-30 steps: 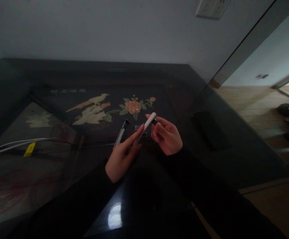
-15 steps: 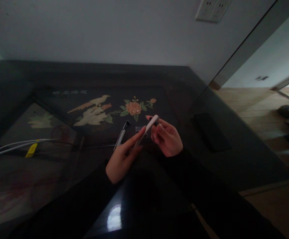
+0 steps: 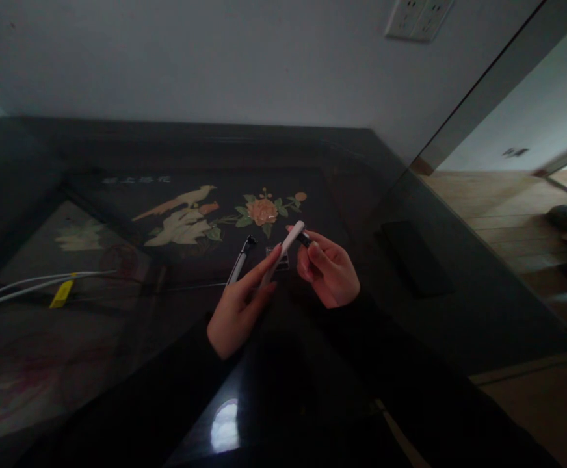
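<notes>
— Since half a second earlier, what moved?
— Barely anything: the slim white plastic pen barrel (image 3: 283,253) tilted slightly steeper.
— Grip?
— Left hand (image 3: 239,305) closed around its lower half; right hand (image 3: 329,270) pinched a small dark cap (image 3: 303,239) at its far tip, above the dark glass-topped table (image 3: 410,312). It looked light, stiff and slippery; mid-barrel seemed the best hold.

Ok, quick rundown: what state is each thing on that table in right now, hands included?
Left hand: closed on the white pen barrel, held tilted above the table.
Right hand: pinching a small dark piece at the barrel's upper end.
Second pen: lying loose on the table, untouched.
White cables: lying on the table at the left, yellow tag attached.
Dark flat object: lying flat, right of the hands.
</notes>
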Demonstrator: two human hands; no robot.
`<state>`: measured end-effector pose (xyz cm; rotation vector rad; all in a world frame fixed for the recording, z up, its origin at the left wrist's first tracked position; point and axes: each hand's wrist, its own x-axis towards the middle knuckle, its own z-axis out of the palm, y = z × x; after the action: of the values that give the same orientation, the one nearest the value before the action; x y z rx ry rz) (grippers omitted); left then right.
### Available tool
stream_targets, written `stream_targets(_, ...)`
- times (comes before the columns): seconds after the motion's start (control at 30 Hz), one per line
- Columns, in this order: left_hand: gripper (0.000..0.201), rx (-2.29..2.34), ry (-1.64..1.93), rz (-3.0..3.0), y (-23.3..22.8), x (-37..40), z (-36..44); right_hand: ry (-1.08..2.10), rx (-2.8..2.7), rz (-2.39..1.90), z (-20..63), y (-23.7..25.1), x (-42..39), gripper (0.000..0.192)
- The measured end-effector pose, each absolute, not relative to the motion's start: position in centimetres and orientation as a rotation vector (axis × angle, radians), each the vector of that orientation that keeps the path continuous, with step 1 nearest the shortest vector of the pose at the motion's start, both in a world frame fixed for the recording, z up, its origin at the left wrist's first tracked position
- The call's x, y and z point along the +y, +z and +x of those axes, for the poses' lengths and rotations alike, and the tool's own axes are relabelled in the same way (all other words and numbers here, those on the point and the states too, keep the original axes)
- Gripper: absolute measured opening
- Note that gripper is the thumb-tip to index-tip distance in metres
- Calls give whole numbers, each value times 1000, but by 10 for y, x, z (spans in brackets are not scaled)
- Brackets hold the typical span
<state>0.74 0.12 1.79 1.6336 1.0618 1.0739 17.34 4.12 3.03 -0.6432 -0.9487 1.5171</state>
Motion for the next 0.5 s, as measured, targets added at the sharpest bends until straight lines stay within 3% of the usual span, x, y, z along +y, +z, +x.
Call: stream_targets(0.5, 52, 1051, 954, 1699, 18, -4, 8, 1505, -945, -690, 173, 27, 42, 38)
